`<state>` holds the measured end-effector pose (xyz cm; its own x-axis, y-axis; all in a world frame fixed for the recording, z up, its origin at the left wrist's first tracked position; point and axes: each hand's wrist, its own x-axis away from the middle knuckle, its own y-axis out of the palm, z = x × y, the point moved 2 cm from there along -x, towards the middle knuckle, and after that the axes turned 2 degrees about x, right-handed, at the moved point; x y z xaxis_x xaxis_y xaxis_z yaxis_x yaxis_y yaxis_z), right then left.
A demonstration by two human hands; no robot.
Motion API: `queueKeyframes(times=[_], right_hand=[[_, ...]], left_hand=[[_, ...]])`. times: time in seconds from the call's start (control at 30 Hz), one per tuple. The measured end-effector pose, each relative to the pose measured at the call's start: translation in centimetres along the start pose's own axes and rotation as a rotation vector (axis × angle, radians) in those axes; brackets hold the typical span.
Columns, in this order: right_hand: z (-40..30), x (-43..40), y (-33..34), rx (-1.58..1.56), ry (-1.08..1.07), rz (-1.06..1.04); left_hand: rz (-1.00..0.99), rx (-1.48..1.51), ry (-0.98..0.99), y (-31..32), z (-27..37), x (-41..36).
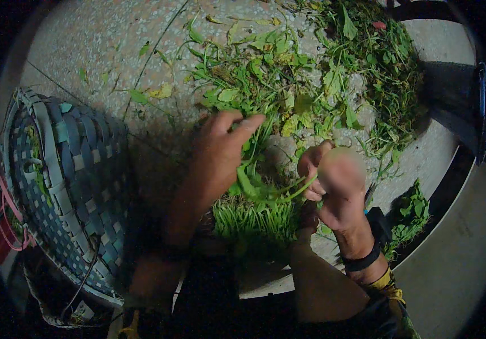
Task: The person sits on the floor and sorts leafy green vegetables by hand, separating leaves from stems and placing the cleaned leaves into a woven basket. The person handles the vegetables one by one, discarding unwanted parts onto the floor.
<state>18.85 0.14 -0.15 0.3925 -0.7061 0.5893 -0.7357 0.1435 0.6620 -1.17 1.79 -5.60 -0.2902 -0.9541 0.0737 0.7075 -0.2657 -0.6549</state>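
My left hand hovers over a spread of loose leafy greens on the speckled floor, its thumb and fingers apart. My right hand, partly blurred, is closed on the stem end of a green leafy stalk, whose leaf curves towards my left hand. Below the stalk lies a dense bunch of green stems, its lower part in shadow. Some yellowed leaves are mixed into the greens.
A woven strip basket lies tilted at the left, with bits of greens inside. A larger heap of greens and trimmings is at the upper right, beside a dark blue-rimmed container. A small bunch of greens lies to the right of my wrist.
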Motion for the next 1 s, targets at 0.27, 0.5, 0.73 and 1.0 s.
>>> queueKeyframes(times=[0.27, 0.5, 0.73, 1.0], right_hand=[[1.5, -0.2, 0.4, 0.020, 0.207, -0.204], [1.2, -0.1, 0.4, 0.196, 0.324, -0.155], [0.3, -0.7, 1.5, 0.196, 0.340, -0.202], [1.7, 0.3, 0.3, 0.231, 0.325, -0.114]], left_hand=[[-0.063, 0.232, 0.203, -2.7, 5.8, -2.1], [-0.164, 0.195, 0.254, -2.5, 4.7, -1.1], [0.025, 0.170, 0.066, -1.7, 3.4, -0.2], [0.327, -0.183, -0.135, -5.4, 0.5, -2.5]])
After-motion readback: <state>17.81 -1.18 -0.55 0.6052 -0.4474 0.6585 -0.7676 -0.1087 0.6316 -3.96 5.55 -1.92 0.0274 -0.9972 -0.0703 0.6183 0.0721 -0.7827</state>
